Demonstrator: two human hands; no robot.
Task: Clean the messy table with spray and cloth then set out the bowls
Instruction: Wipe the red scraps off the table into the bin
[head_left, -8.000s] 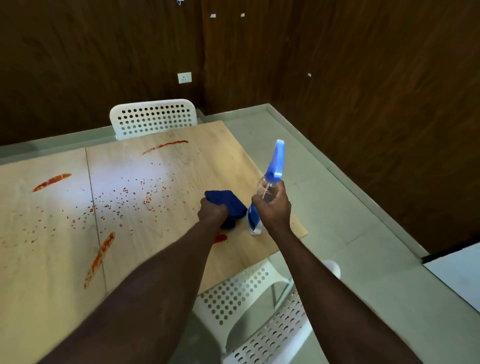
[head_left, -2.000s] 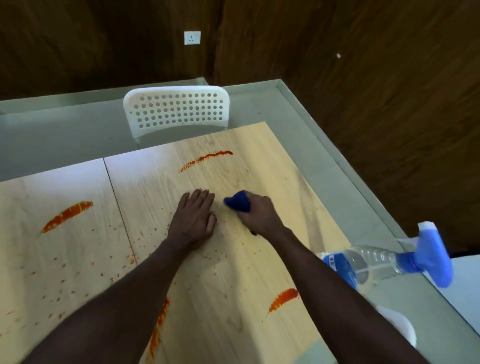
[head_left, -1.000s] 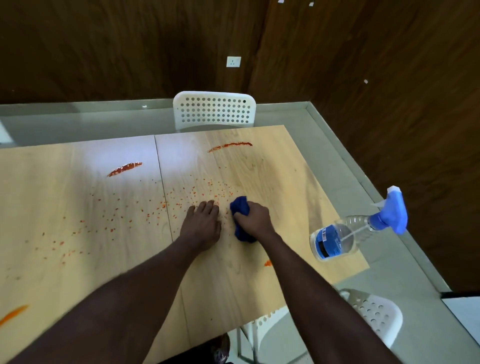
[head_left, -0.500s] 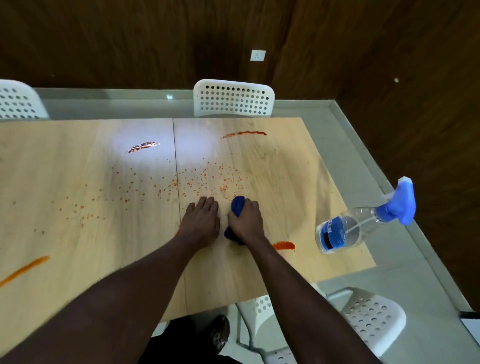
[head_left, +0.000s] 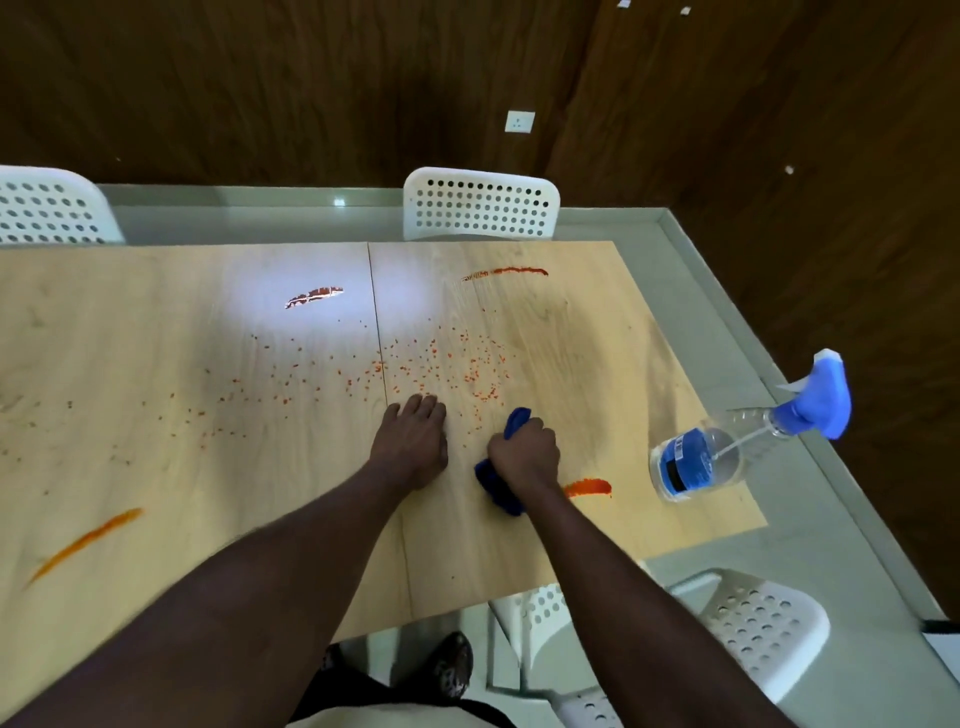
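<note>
Head cam: wiping underway, right fingers (head_left: 530, 434) gripping blue cloth (head_left: 493, 483), left fingers (head_left: 421, 408) flat on worktop (head_left: 156, 338).
Red smear (head_left: 587, 487) right of fingers, crumbs (head_left: 447, 364) beyond; bowls unseen.

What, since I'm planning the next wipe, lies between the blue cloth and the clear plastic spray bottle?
Head view: one red-orange sauce smear on the light wooden table, close beside the cloth.

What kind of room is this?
Probably a dining room or eating area indoors. A long wooden table has white chairs around it, dark wood-panelled walls stand behind, and the right hand holds a blue cloth by red food-like spills.
</note>
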